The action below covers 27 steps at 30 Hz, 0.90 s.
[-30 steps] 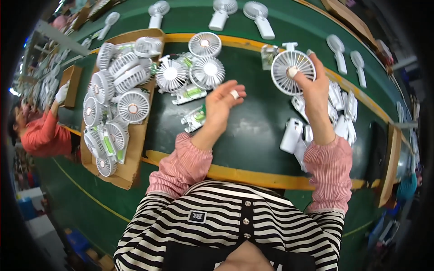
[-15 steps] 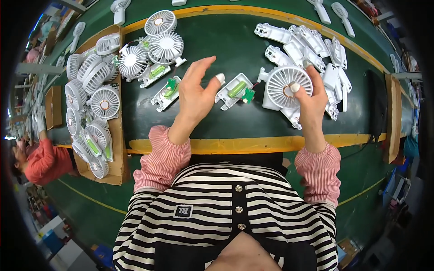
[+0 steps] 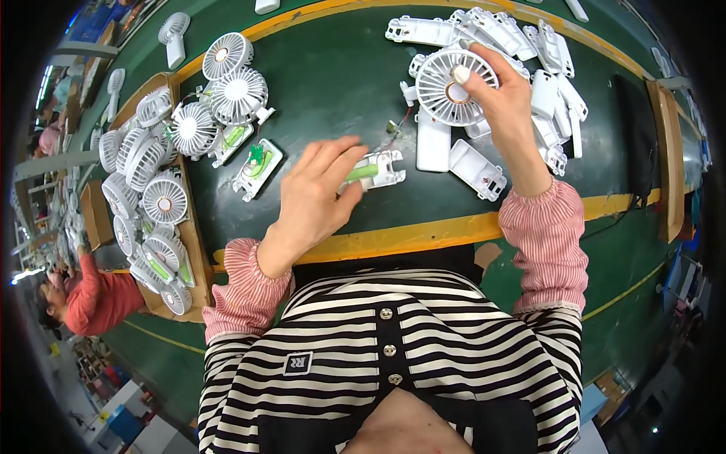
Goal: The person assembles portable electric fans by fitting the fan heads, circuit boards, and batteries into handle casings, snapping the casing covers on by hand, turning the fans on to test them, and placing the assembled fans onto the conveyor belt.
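1. Upper right of the frame: the right hand (image 3: 505, 102) pinches the white caged fan head (image 3: 437, 89), which sits left of its palm.
2. Centre: the left hand (image 3: 314, 195), partly open, curves over the left end of the white handle shell (image 3: 390, 168) holding a green cylindrical cell (image 3: 363, 172); whether it grips, I cannot tell.

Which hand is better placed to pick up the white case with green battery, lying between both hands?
Probably the left hand: it is at the case; the right hand holds a fan.
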Available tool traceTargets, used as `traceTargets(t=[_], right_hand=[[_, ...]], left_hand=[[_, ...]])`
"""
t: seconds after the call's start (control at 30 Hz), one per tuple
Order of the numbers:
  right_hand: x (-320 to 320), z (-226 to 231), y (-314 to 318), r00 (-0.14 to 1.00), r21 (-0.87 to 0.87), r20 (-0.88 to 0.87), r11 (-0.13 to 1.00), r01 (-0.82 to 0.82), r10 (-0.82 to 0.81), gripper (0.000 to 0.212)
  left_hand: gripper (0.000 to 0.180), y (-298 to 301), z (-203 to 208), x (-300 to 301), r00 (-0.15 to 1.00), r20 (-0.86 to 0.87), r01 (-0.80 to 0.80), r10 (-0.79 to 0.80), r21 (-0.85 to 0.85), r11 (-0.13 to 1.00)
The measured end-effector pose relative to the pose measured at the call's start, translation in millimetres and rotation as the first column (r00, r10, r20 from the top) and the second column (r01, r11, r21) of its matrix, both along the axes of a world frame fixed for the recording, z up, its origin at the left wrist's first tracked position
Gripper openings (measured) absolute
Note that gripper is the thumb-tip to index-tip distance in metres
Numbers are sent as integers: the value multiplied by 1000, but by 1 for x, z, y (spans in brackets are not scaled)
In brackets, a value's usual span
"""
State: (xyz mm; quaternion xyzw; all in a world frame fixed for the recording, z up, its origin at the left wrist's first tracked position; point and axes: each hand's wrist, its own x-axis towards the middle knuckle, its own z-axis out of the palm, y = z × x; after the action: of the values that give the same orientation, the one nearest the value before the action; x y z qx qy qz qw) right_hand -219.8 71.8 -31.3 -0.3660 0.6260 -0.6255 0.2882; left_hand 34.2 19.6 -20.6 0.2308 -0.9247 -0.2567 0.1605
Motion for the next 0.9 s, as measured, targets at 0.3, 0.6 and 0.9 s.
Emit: traceTargets(t=[0.3, 0.6, 0.9], right_hand=[[10, 29, 4, 982, -142, 180, 990, -24, 50, 52], [21, 50, 21, 956, -135, 247, 983, -126, 156, 54], [49, 52, 23, 846, -43, 264, 882, -470, 464, 56]], left_hand=[[47, -14, -16, -29, 985, 172, 8, 0, -49, 999], [40, -16, -23, -13, 976, -53, 72, 213, 994, -81], [33, 2, -19, 1, 879, -35, 199, 476, 933, -299]])
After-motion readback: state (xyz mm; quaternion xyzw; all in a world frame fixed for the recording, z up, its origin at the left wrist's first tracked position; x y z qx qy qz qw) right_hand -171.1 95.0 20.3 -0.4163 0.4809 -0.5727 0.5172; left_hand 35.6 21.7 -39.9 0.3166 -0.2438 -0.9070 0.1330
